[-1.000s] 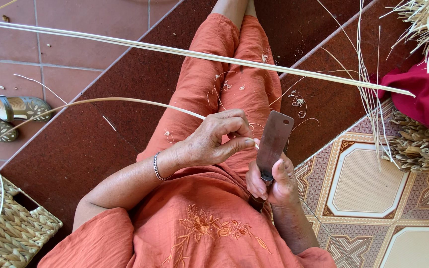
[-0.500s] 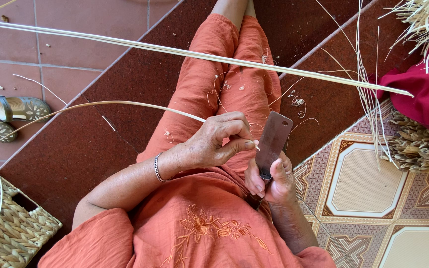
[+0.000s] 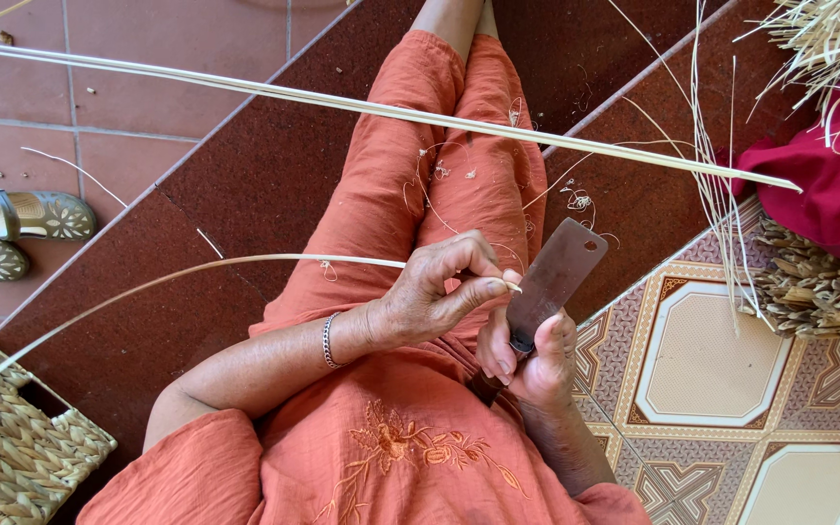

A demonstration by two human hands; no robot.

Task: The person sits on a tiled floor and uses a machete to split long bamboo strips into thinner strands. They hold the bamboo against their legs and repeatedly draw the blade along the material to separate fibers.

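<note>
I sit on dark red steps in orange clothes, looking down at my lap. My left hand [image 3: 439,292] pinches the end of a long thin cane strip [image 3: 196,272] that arcs away to the left across the step. My right hand [image 3: 532,355] grips the handle of a flat rectangular cleaver [image 3: 556,277], its blade pointing up and right, right beside the strip's end at my left fingertips. Thin curled shavings lie on my trousers [image 3: 459,146].
A second long cane strip [image 3: 362,102] lies across my legs from left to right. A woven basket [image 3: 12,457] sits bottom left, two sandals [image 3: 21,219] on the tiled floor at left. Bundles of straw [image 3: 819,287] and a red cloth [image 3: 838,185] lie at right on patterned tiles.
The strip's end has slid slightly toward the blade; my hands have barely moved.
</note>
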